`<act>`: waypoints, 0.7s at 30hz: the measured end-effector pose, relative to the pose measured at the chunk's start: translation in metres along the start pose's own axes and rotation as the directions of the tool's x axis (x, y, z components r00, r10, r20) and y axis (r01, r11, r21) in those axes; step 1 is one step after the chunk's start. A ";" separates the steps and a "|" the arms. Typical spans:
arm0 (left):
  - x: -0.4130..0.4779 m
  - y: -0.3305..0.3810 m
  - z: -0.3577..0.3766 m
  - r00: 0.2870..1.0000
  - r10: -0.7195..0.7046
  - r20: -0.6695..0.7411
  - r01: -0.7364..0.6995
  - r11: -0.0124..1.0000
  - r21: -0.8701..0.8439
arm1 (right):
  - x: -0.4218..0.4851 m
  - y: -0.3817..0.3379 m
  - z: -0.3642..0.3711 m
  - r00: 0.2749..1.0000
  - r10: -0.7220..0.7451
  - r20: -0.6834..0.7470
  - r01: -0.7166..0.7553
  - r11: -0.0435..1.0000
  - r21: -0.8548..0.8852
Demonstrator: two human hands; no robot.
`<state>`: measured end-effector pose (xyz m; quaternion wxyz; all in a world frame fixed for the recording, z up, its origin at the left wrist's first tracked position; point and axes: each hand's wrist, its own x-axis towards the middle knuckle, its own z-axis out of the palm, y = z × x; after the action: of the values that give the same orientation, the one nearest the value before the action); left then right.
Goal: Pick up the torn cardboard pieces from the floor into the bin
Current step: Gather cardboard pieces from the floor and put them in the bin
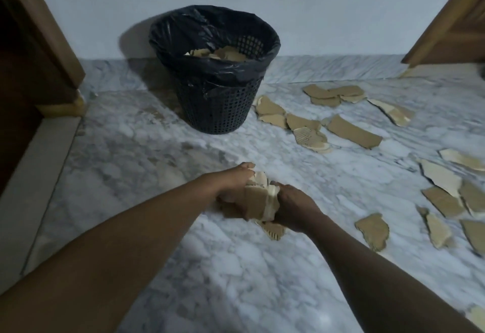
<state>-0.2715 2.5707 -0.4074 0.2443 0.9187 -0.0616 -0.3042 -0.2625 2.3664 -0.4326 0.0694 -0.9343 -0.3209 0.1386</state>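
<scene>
1. A stack of torn pieces (258, 201) is clamped between the left hand (235, 183) and the right hand (294, 208), both grips closed on it, low over the floor (236, 267).
2. One ridged piece (274, 230) sits just under the right grip, seemingly not held; likely to be left behind.
3. The stack looks uneven, so slippage is probable if it is lifted fast.
4. The bin (215, 70) stands ahead of the grips, already holding pieces; overshoot or rim snagging on the bag (170, 28) could spill them.
5. More scattered pieces (349, 133) remain to the right of the grips.
</scene>
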 end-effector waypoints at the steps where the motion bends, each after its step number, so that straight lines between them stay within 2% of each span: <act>1: 0.006 0.003 0.005 0.999 -0.033 0.030 0.034 0.998 -0.052 | -0.003 0.002 0.002 1.000 0.001 -0.006 -0.001 1.000 0.011; 2: 0.009 0.005 0.009 0.998 -0.059 0.012 0.060 0.995 -0.077 | -0.007 0.004 0.003 0.999 0.032 -0.018 -0.032 0.999 0.038; 4: 0.018 0.003 0.019 0.991 -0.052 -0.120 0.044 0.997 -0.069 | -0.019 0.015 0.003 0.986 0.159 -0.050 -0.152 0.981 0.118; 8: 0.029 -0.004 0.032 0.965 -0.078 -0.250 0.042 0.988 -0.147 | -0.056 0.053 -0.004 0.913 0.395 -0.107 -0.337 0.874 0.350; 9: 0.030 -0.006 0.036 0.957 -0.092 -0.275 0.046 0.984 -0.171 | -0.065 0.065 -0.009 0.869 0.477 -0.130 -0.383 0.816 0.434; 10: 0.030 -0.006 0.037 0.955 -0.107 -0.278 0.051 0.979 -0.198 | -0.073 0.077 -0.015 0.795 0.588 -0.149 -0.436 0.725 0.534; 12: 0.032 -0.006 0.040 0.960 -0.110 -0.256 0.043 0.966 -0.255 | -0.087 0.104 -0.030 0.589 0.801 -0.105 -0.499 0.463 0.732; 13: 0.034 -0.004 0.040 0.964 -0.114 -0.240 0.050 0.965 -0.258 | -0.094 0.117 -0.035 0.511 0.859 -0.036 -0.516 0.340 0.786; 14: 0.035 0.001 0.040 0.965 -0.128 -0.229 0.069 0.966 -0.249 | -0.100 0.128 -0.036 0.469 0.882 0.038 -0.543 0.254 0.800; 16: 0.039 0.012 0.040 0.956 -0.166 -0.243 0.113 0.969 -0.220 | -0.113 0.144 -0.027 0.431 0.887 0.165 -0.622 0.160 0.766; 19: 0.038 0.031 0.044 0.938 -0.176 -0.297 0.161 0.984 -0.076 | -0.123 0.144 0.001 0.373 0.896 0.242 -0.735 0.125 0.667; 21: 0.036 0.042 0.049 0.914 -0.175 -0.365 0.214 0.975 0.067 | -0.123 0.140 0.009 0.349 0.908 0.233 -0.803 0.162 0.573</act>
<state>-0.2702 2.5043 -0.4398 0.1711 0.9717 0.0595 -0.1517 -0.2763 2.1807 -0.4454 0.2969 -0.8786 0.3338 0.1688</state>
